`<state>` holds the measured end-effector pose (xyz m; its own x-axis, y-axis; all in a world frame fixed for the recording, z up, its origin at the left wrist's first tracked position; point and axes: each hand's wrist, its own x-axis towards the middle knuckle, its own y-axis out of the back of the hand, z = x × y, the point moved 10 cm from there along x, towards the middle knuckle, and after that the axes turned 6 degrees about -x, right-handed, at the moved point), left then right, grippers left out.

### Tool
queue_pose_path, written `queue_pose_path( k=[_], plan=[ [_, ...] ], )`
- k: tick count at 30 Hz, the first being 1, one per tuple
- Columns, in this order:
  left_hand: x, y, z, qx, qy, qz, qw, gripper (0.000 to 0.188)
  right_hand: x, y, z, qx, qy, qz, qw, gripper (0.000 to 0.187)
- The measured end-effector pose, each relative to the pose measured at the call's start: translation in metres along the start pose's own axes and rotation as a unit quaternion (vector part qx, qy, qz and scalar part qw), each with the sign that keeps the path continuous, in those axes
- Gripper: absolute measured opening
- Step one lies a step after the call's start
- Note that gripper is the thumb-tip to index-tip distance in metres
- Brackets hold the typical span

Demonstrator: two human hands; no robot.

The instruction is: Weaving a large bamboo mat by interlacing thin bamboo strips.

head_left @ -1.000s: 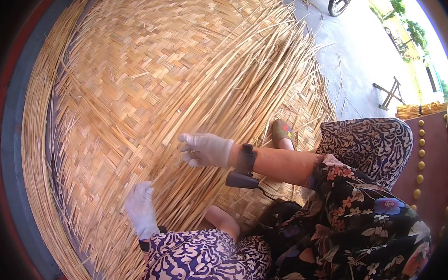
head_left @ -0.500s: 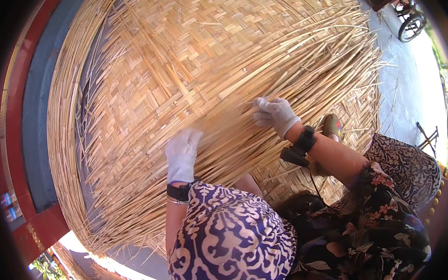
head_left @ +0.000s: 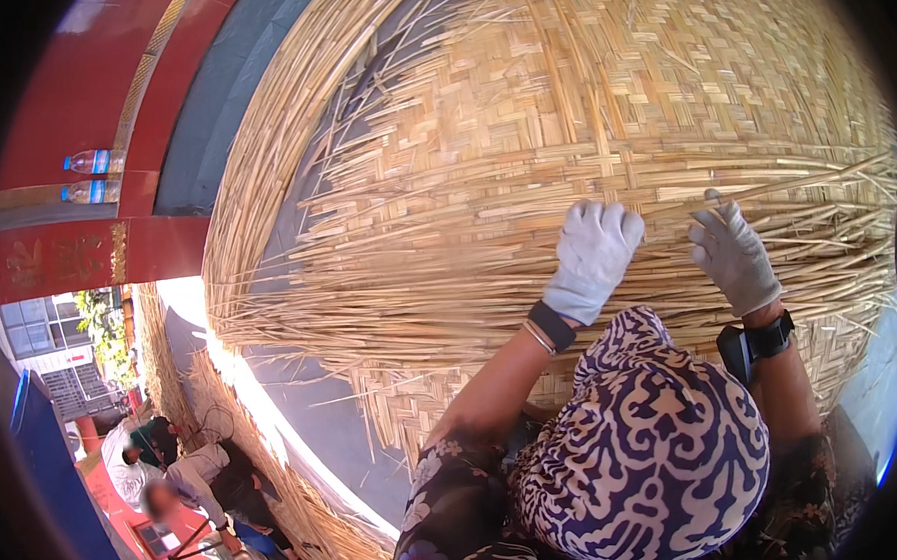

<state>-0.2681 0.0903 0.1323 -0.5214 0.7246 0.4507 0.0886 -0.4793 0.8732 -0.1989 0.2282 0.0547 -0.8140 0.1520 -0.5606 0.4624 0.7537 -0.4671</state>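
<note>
A large woven reed mat spreads out before me, with several loose split reed stalks lying across its near part. My left hand, in a white glove, rests over the stalks with its fingers curled under; what they hold is hidden. To its right is my right hand, also gloved, with fingertips closed around a thin reed stalk that runs off to the right. Vertical strips of the weave pass between and beyond the hands. Purple and white patterned cloth bulges up just below them.
A curved bundle of reeds borders the mat's left side. Past it are a red and grey ledge and two plastic bottles. At lower left, other people bend beside more reed matting.
My view has swung to the left, bringing the bottles and the other people into sight. The hands are closer together over the stalks than before.
</note>
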Motion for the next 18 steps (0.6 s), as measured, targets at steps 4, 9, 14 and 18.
queue_pose_path(
  k=[4,9,14,18],
  plan=[
    [0.004,0.064,0.034,-0.199,-0.077,0.081,0.974,0.028,-0.009,0.0,-0.043,-0.021,0.129,0.033,0.991,0.033],
    [-0.033,-0.024,-0.01,-0.826,0.216,-0.074,0.515,0.056,-0.032,0.037,-0.145,-0.101,0.359,0.131,0.918,0.034],
    [-0.088,-0.003,-0.172,-0.837,0.323,0.374,0.235,0.098,-0.015,0.24,-0.255,-0.076,0.34,0.111,0.931,0.039],
    [-0.112,0.027,-0.258,-0.758,0.394,0.434,0.288,0.042,-0.025,0.354,-0.335,-0.11,0.308,0.223,0.918,0.042]
  ],
)
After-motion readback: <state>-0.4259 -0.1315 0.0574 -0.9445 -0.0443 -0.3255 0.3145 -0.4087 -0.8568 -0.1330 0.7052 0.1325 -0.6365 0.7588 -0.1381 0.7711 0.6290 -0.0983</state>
